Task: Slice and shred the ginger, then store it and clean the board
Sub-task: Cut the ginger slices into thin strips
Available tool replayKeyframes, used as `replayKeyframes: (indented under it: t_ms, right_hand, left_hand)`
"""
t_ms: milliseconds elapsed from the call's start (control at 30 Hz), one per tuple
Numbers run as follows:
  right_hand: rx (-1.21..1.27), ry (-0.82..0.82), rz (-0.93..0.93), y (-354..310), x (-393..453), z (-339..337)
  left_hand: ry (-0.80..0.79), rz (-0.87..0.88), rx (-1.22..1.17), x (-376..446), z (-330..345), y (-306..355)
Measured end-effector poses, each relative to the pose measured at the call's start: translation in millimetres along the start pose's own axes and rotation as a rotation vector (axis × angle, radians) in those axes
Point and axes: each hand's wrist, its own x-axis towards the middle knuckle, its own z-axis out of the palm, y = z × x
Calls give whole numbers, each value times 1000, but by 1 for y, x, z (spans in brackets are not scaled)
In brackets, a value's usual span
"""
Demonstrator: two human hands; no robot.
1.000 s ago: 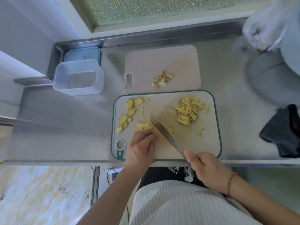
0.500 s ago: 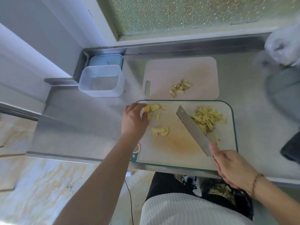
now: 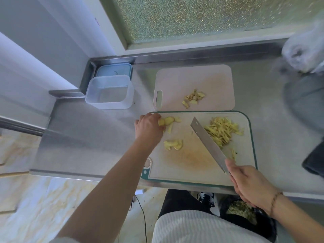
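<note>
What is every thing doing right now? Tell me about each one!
Left hand: gathering ginger slices at the board's far-left corner.
Right hand: grips the knife, blade over the board.
Green-edged board: stained yellow.
Ginger shreds: piled on that board.
Small slice pile: loose mid-board.
Pink board: holds ginger scraps.
Clear container: open, empty.
Blue lid: off, behind the container.

Single head-worn wide-angle view; looks forward and steeply down from above counter edge; lens bends edges, steel counter (image 3: 91,130) and frosted window (image 3: 201,18) lean outward; near enough that both forearms enter from bottom; green-rimmed cutting board (image 3: 192,165) sits centre-right; own torso and floor fill bottom strip; right edge blurred; no second view to overlap.
</note>
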Motion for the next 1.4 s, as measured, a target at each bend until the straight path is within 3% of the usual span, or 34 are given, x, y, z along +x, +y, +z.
replayKeyframes:
  t_ms: [267, 467, 567, 667, 800, 967, 1033, 1100, 1200, 1333, 1400]
  right_hand:
    - [8, -7, 3, 1, -2, -1]
    - [19, -16, 16, 2, 0, -3]
    - [27, -14, 11, 3, 1, -2]
    - [28, -13, 7, 3, 1, -2]
    - [25, -28, -5, 4, 1, -3]
    - [17, -32, -6, 6, 1, -3]
    - [9, -32, -16, 7, 0, -4]
    - [7, -35, -21, 9, -2, -4]
    - [-2, -30, -17, 12, -3, -5]
    - [-62, -12, -42, 15, -1, -5]
    - [-81, -7, -53, 15, 0, -6]
  left_hand:
    - [-22, -45, -421, 17, 2, 12]
    - [-26, 187, -79, 25, 9, 13]
    - [56, 271, 112, 15, 14, 14]
    - [81, 194, 64, 10, 17, 18]
    - [-15, 120, 30, 14, 5, 27]
    - [-130, -44, -520, -26, -16, 47]
    - [-253, -154, -779, -59, -6, 60]
    - [-301, -224, -890, -87, 16, 72]
    - [-217, -252, -823, -112, 41, 83]
    - [-170, -51, -453, -123, 46, 84]
    - [-63, 80, -324, -125, 48, 75]
